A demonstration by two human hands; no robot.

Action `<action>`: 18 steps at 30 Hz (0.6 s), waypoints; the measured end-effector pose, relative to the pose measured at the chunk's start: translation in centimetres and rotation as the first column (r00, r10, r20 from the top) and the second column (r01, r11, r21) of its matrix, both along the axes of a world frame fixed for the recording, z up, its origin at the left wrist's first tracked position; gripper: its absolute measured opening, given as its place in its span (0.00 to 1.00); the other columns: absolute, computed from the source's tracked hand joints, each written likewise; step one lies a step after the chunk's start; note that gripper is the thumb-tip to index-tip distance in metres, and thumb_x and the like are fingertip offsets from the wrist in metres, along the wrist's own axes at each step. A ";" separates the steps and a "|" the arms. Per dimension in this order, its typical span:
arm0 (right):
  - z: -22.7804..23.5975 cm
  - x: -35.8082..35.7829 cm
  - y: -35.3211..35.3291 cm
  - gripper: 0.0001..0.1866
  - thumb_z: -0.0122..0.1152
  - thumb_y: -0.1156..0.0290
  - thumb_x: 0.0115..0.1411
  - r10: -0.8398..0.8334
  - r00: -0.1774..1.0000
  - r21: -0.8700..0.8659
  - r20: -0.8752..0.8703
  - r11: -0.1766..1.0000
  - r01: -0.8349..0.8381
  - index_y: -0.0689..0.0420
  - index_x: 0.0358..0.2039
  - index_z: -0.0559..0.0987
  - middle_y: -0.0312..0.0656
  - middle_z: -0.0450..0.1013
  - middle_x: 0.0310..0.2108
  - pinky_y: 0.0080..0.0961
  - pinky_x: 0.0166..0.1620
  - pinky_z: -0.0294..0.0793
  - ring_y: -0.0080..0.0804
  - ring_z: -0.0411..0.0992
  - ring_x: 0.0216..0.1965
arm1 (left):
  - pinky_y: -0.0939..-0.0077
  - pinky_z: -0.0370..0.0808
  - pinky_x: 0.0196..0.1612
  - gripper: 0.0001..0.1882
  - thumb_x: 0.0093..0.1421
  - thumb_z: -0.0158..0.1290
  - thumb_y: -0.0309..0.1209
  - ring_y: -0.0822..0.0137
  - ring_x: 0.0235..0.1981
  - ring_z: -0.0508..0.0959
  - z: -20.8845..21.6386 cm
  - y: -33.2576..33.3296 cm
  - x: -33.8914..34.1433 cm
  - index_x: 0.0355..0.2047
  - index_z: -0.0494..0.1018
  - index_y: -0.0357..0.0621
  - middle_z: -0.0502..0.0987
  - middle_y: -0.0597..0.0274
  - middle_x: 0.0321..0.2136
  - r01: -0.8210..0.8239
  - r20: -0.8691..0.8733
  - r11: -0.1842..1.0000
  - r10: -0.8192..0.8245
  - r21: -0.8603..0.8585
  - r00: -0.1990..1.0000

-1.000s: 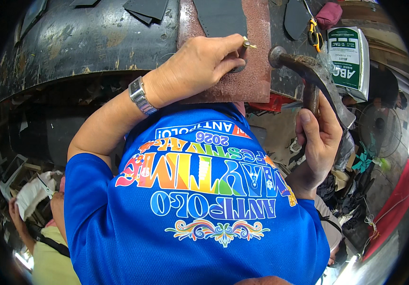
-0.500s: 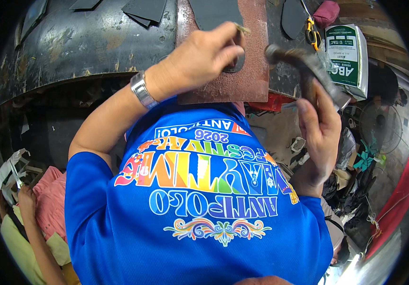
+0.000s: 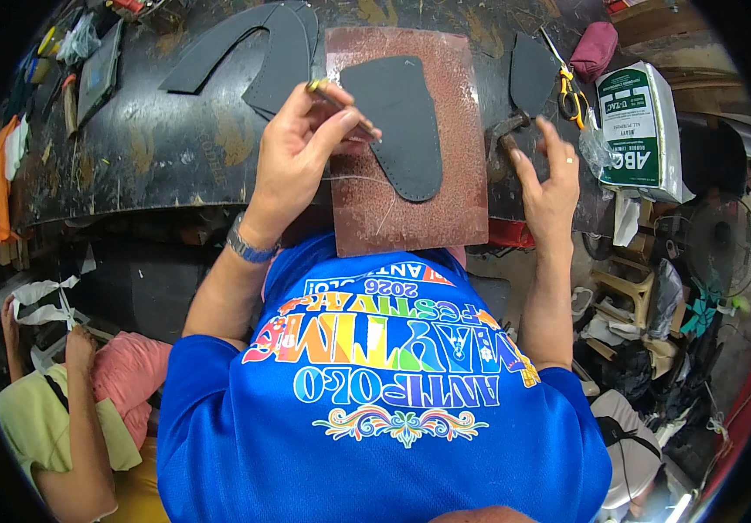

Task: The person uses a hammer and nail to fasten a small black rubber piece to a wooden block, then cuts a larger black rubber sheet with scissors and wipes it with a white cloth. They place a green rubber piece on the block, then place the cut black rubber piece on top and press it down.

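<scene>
A second person in a yellow-green top (image 3: pixel 35 418) sits at 8 o'clock. The left hand (image 3: pixel 301 144) pinches a slim brass-tipped punch (image 3: pixel 340 103), its tip touching the dark leather piece (image 3: pixel 400 122) lying on the reddish board (image 3: pixel 410 209) at 12 o'clock on the dark worktop (image 3: pixel 149 148). At 2 o'clock the right hand (image 3: pixel 550 179), fingers spread, touches the hammer (image 3: pixel 504 139). Yellow-handled scissors (image 3: pixel 567 83) and a green-and-white can (image 3: pixel 641 122) lie beyond.

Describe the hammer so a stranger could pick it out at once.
Find the reddish-brown board lying on the dark bench. The hammer lies just off its right edge, under the right hand. Its dark metal head sets it apart from the yellow-handled scissors nearby.
</scene>
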State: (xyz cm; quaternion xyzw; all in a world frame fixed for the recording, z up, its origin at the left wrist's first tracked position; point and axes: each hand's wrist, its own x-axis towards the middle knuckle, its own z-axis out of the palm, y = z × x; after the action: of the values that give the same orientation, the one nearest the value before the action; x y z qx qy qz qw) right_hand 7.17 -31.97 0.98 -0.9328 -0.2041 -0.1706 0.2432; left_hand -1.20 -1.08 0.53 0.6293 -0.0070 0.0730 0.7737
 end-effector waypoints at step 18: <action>0.6 6.2 11.7 0.33 0.69 0.81 0.52 0.443 0.860 0.311 -0.253 0.879 -0.361 0.51 0.60 0.75 0.40 0.70 0.39 0.24 0.40 0.73 0.26 0.71 0.32 | 0.74 0.83 0.46 0.08 0.71 0.49 0.24 0.61 0.45 0.83 0.2 0.4 -3.9 0.49 0.66 0.41 0.79 0.57 0.40 -0.089 -0.175 0.960 0.043 -0.265 0.984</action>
State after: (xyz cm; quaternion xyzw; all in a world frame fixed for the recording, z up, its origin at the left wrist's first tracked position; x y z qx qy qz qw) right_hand 13.37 -20.25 1.61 -0.8452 -0.3304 0.0116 0.4199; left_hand -5.08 -0.66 0.70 0.5209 0.0891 0.0461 0.8477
